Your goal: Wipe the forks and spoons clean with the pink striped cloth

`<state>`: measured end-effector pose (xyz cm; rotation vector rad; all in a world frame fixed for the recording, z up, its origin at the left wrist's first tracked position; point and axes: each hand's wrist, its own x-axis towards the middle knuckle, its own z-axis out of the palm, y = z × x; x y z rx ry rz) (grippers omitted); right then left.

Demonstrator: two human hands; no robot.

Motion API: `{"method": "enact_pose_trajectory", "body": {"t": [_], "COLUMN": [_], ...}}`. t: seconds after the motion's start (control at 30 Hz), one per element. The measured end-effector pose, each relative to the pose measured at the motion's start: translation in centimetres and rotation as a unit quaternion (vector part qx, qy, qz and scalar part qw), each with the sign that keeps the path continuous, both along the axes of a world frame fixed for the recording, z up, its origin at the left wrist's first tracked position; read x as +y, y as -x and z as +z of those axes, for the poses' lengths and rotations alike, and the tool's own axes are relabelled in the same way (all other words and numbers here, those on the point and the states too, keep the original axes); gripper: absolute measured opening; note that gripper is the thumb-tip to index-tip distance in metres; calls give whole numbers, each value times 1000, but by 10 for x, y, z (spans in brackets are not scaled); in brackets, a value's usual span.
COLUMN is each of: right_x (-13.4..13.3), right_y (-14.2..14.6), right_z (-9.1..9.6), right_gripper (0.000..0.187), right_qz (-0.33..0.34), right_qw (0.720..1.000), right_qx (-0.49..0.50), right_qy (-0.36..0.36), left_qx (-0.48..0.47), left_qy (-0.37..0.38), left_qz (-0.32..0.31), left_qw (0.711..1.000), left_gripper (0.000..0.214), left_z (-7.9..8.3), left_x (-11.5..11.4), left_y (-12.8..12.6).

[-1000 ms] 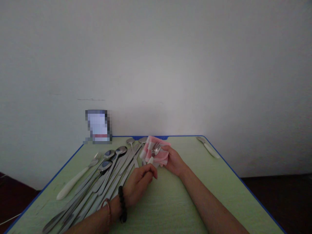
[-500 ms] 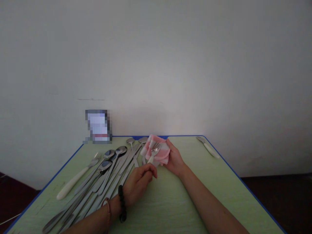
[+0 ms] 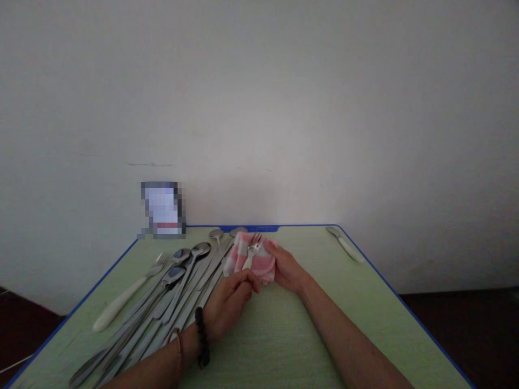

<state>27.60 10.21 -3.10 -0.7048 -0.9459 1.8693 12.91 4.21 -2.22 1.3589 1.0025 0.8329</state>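
Note:
In the middle of the head view, my left hand (image 3: 232, 297) is closed around the pale handle of a fork (image 3: 252, 250), its tines pointing up and away. Behind the fork lies a folded pink-and-white cloth (image 3: 265, 265), gripped at its right edge by my right hand (image 3: 287, 266). My right thumb rests on the cloth's front, close to the tines; the other fingers are hidden behind it. Left of my hands, several metal spoons (image 3: 200, 249) and other long-handled cutlery lie in a loose pile.
A second white-handled fork (image 3: 119, 303) lies left of the pile. Another white-handled fork (image 3: 345, 246) is alone at the far right of the green, blue-edged table (image 3: 324, 319). At the back left stands a pixelated device (image 3: 162, 209), against the pale wall (image 3: 259, 108).
My right hand and the cloth have moved slightly left and down, and my right thumb has come onto the cloth's front near the tines. The left hand has barely shifted, still holding the fork.

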Motion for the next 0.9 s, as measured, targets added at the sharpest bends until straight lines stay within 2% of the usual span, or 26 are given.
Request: {"method": "enact_pose_trajectory", "body": {"t": [0.33,0.63,0.9], "right_x": [3,-2,1], "right_y": [-2,-2,-1], "right_z": [9,8,3], "right_gripper": [32,37,36], "right_qz": [-60,-1,-27], "right_qw": [995,998,998], "right_qx": [76,57,49], "right_qy": [29,-1,20], "left_qx": [-21,-30,-25], "left_qy": [21,43,34], "left_qz": [-10,-6,-2], "left_qw": [1000,999,999], "left_gripper": [11,11,11], "left_z": [0,2,3], "left_x": [-1,0,1], "left_y": [0,0,-1]}}
